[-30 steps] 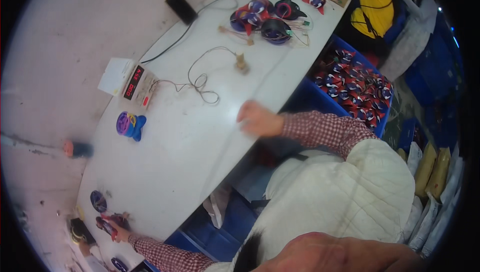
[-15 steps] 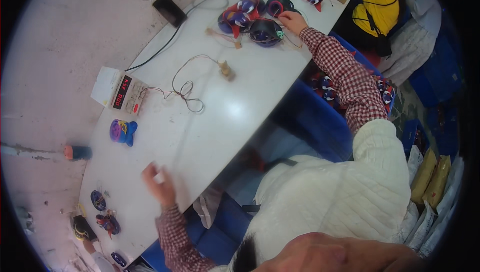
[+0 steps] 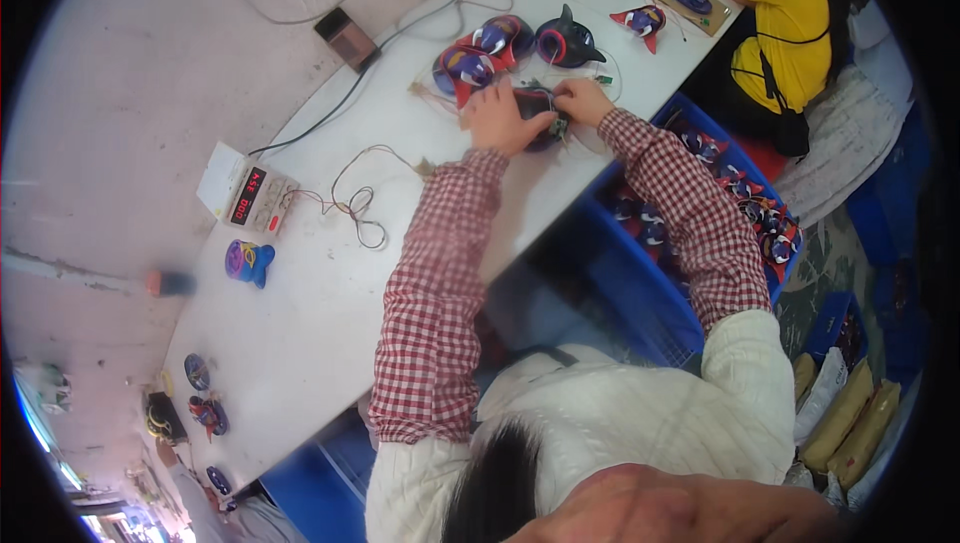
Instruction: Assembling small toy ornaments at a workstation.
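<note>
At the far part of the white table (image 3: 330,313), both my hands are on a dark rounded toy shell (image 3: 535,101). My left hand (image 3: 500,121) grips its left side, thumb stretched across the front. On the right side, the fingers of my right hand (image 3: 583,103) are pinched together at the shell's edge; what they hold is too small to make out. A small green circuit board (image 3: 558,129) with thin wires shows below the shell. Purple-and-red toys (image 3: 466,67) lie just beyond my left hand. A black finned toy shell (image 3: 567,41) with a pink-red ring sits behind my right hand.
A power supply (image 3: 258,195) with a red display trails thin wires (image 3: 358,205) across the table. A blue toy (image 3: 248,262) sits near it. Blue bins (image 3: 640,318) of toys stand by my right arm. A co-worker in yellow (image 3: 780,23) sits at the far right.
My left hand has swung from the near left of the table up to the shell. The right hand stays beside it, and the view has shifted slightly.
</note>
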Demonstrator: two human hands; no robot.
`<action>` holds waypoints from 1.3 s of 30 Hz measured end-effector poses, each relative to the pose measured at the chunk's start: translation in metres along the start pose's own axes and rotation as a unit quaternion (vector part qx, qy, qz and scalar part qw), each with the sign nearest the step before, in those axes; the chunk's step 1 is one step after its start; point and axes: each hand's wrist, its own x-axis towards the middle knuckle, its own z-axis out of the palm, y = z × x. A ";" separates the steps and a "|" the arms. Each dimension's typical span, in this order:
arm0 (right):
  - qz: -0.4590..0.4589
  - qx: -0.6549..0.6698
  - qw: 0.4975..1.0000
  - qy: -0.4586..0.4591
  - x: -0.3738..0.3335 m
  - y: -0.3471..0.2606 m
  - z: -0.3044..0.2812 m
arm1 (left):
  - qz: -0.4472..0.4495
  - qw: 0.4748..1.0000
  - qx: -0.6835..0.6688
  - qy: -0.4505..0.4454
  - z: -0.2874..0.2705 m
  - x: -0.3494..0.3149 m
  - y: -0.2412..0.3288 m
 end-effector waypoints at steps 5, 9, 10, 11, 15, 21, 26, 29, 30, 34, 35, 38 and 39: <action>-0.002 0.121 0.993 -0.009 -0.036 0.011 -0.002 | -0.059 0.992 0.031 -0.107 0.011 -0.016 0.017; -0.006 0.152 0.988 0.004 -0.056 0.019 -0.009 | -0.032 0.998 -0.011 -0.047 0.017 -0.047 0.022; -0.009 0.149 0.989 0.012 -0.059 0.020 -0.012 | -0.025 0.999 -0.019 -0.029 0.016 -0.055 0.022; -0.012 0.146 0.989 0.020 -0.062 0.022 -0.014 | -0.018 0.999 -0.026 -0.010 0.015 -0.063 0.021; -0.006 0.188 0.982 0.027 -0.074 0.023 -0.019 | -0.008 0.996 -0.083 0.018 -0.018 -0.093 0.013; 0.011 0.268 0.962 0.047 -0.082 0.015 -0.027 | -0.057 0.978 -0.201 0.006 -0.082 -0.130 -0.009; 0.057 0.326 0.943 0.042 -0.097 0.001 -0.025 | -0.051 0.987 -0.151 -0.004 -0.125 -0.165 -0.010; 0.067 0.345 0.936 0.030 -0.107 -0.011 -0.027 | -0.032 0.999 -0.041 -0.007 -0.152 -0.193 -0.019; 0.066 0.352 0.933 0.021 -0.112 -0.018 -0.027 | -0.032 0.999 -0.041 -0.006 -0.166 -0.202 -0.022; 0.064 0.366 0.928 -0.021 -0.132 -0.045 -0.019 | 0.015 0.984 0.174 -0.029 -0.223 -0.239 -0.032; 0.062 0.368 0.927 -0.042 -0.138 -0.056 -0.015 | 0.007 0.984 0.177 -0.029 -0.237 -0.249 -0.035; 0.052 0.378 0.918 -0.111 -0.147 -0.083 0.010 | 0.001 0.961 0.274 -0.030 -0.272 -0.281 -0.049; 0.049 0.384 0.913 -0.127 -0.148 -0.089 0.019 | -0.002 0.950 0.310 -0.036 -0.280 -0.290 -0.056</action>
